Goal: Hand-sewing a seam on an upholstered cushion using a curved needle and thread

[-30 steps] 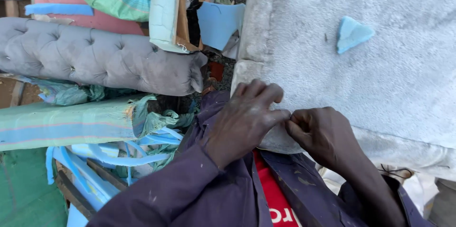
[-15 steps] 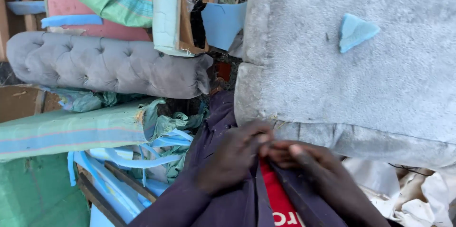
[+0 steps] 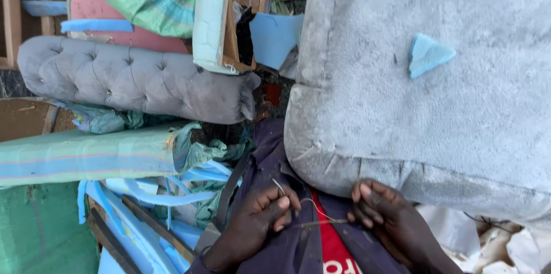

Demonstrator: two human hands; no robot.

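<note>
Grey plush fabric covers the large cushion (image 3: 425, 107), which fills the right half of the head view; its lower edge and rounded corner sit just above both hands.

Head view, now: left hand (image 3: 255, 225) is closed in a pinch; thumb and forefinger grip a thin needle (image 3: 279, 187) whose tip points up toward the cushion corner. Right hand (image 3: 390, 222) is also closed in a pinch, fingertips touching the cushion's lower seam. A fine pale thread (image 3: 318, 212) runs between the two hands, with a small loop near the left one.

Change against the earlier frames: one second ago both hands were pressed together at the cushion edge, with no thread visible between them. Half a second ago they were lower and still joined. Now they stand apart, and the thread is drawn out across the gap. Judgement: a stitch has been pulled through the seam and the slack is being taken up.

Surroundings: a blue foam scrap (image 3: 429, 54) lies on top of the cushion. A grey tufted roll (image 3: 138, 82) lies to the left, with a rolled green striped cloth (image 3: 86, 156) below it and blue foam strips (image 3: 149, 193) near the person's left arm.
</note>
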